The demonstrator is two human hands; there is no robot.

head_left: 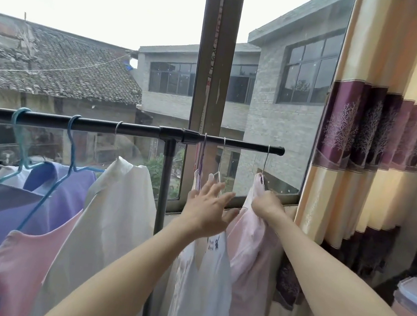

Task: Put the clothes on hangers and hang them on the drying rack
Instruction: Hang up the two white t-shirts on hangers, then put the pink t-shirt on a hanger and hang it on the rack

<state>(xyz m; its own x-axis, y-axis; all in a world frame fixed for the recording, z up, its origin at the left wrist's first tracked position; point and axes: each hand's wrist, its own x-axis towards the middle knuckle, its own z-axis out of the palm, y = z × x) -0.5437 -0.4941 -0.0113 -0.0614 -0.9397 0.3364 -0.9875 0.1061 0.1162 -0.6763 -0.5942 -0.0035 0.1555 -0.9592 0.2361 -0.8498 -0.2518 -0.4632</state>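
right hand [267, 203] grips the pink garment [250, 248] hanging at the far right end of the drying rack [125, 129]; left hand [206, 211], fingers spread, presses the white shirt [206, 279] beside it

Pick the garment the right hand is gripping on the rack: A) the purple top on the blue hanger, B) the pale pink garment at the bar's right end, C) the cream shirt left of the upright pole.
B: the right hand grips the pale pink garment, hung by a metal hanger near the end of the black bar.
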